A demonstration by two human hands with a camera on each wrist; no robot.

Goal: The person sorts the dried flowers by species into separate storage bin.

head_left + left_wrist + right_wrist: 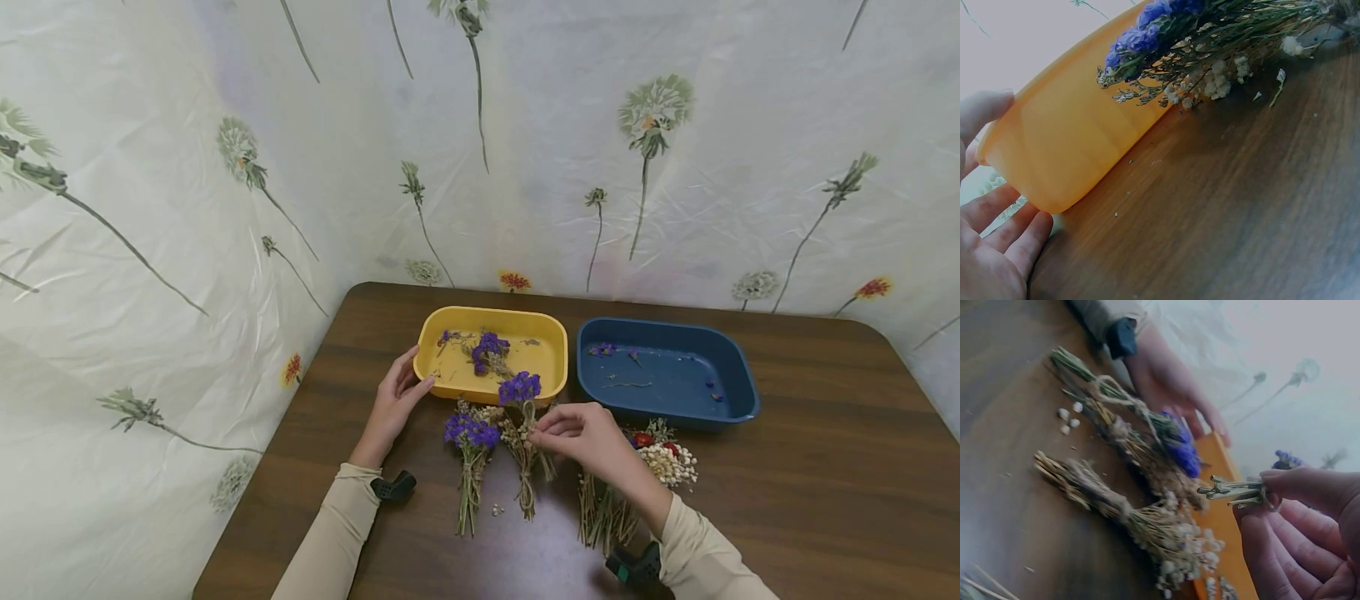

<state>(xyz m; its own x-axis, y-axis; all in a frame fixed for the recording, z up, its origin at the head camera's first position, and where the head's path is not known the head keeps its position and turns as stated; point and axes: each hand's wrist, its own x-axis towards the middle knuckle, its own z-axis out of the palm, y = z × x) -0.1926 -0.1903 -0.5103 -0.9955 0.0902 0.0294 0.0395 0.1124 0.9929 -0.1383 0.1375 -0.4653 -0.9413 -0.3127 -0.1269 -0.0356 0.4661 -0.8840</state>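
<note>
Between thumb and forefinger, my right hand (588, 437) pinches the twine-tied stems (1235, 490) of a small purple dried-flower bunch (520, 387). The cut stem ends stick out past the fingertips in the right wrist view, and its purple heads overlap the front rim of the yellow tray (558, 350) in the head view. My left hand (393, 404) grips that tray's near left corner, thumb at the rim, fingers along the outer wall. Below the tray lie a tied purple bunch (471, 429) and a pale dried bunch (1172, 534). Loose purple sprigs (489, 346) rest inside the tray.
A blue tray (738, 375) with scattered petals and bits of stem stands to the right. Bunches with red and cream flowers (671, 467) lie partly behind my right forearm. Small white buds (1067, 419) dot the wooden table (840, 467). A flower-printed sheet (540, 167) hangs behind.
</note>
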